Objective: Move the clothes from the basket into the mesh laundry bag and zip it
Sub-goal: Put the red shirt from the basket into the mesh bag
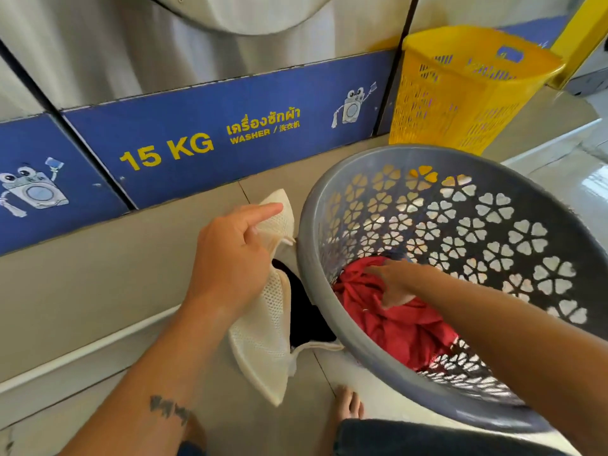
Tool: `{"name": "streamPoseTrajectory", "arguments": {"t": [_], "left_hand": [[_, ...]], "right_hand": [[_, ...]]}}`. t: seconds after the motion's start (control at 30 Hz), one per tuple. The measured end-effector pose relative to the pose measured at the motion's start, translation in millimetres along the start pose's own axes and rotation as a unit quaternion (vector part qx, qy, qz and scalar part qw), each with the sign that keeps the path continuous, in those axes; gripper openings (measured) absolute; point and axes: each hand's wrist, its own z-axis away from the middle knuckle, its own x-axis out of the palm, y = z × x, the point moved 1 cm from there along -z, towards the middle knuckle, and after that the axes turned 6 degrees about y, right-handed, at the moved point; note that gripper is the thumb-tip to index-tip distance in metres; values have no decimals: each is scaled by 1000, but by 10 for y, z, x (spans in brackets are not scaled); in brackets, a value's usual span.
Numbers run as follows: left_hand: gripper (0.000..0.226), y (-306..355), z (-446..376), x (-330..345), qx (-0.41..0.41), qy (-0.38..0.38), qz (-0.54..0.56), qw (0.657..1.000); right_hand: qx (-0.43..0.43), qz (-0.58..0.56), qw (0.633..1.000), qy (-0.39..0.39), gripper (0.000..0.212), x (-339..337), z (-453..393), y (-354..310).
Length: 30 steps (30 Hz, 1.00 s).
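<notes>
I judge the job partly done: something black (304,311) already sits inside the bag (263,350), showing through its open mouth, so at least one piece seems to have gone across. Red clothes (394,327) are left in the basket (309,258), and the zip is not yet closed; I cannot make out the slider from here.

My left hand (230,258) is clamped on the bag's upper edge, fingers curled round the mesh and the forefinger lying out straight along it, holding the mouth up and open just beside the basket's left rim. The bag hangs down from that grip to the floor, near my bare foot (348,403).

My right hand (391,284) is down inside the basket, resting on the red clothes, fingers spread and starting to gather the cloth; I cannot tell whether they have closed on it. The red heap lies at the bottom, and a dark bit shows at its far edge, so there may be more under it.

A yellow basket (460,90) stands well behind, against the washer (230,133); I cannot see anything in it
</notes>
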Motion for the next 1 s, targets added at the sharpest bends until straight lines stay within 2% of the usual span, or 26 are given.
{"name": "streamPoseTrajectory", "arguments": {"t": [0.1,0.17,0.23,0.33,0.43,0.5,0.53,0.63,0.77,0.8,0.83,0.9,0.93,1.0], "left_hand": [[46,-74,-22,53,-9,-18,9,1000],[43,-109,-47,73,-12,-24,18,999],[43,-148,-71,92,-15,-25,17,999],[47,-213,-85,88,-31,-23,7,999],[48,-213,-92,81,-44,-18,-2,999],[48,-177,-80,68,-51,-20,-7,998],[49,-166,-81,58,-55,-19,-4,998],[51,-101,-87,-12,-77,-8,5,997],[51,23,-124,-170,-114,52,50,991],[52,54,-128,-217,-121,64,65,988],[53,91,-127,-263,-123,70,76,987],[55,180,-89,-352,-119,78,80,987],[55,205,-64,-393,-112,81,79,987],[55,252,-16,-492,-96,86,88,988]], "right_hand": [[39,20,998,-49,118,238,-281,20],[58,28,996,-66,121,420,-390,42],[51,68,996,-41,110,587,-454,38],[19,147,989,28,80,749,-486,-99],[-39,181,982,43,60,752,-511,-211],[-68,151,985,49,43,615,-489,-209],[-69,100,991,52,35,527,-465,-191],[-74,-131,988,45,28,172,-283,-155],[-87,-331,932,123,18,-311,154,-69],[-83,-382,909,142,26,-424,299,-40],[-79,-440,879,164,28,-531,469,-28],[-90,-542,809,209,15,-754,847,-53],[-107,-574,777,236,19,-876,1042,-87],[-162,-589,739,284,30,-1088,1398,-165]]}}
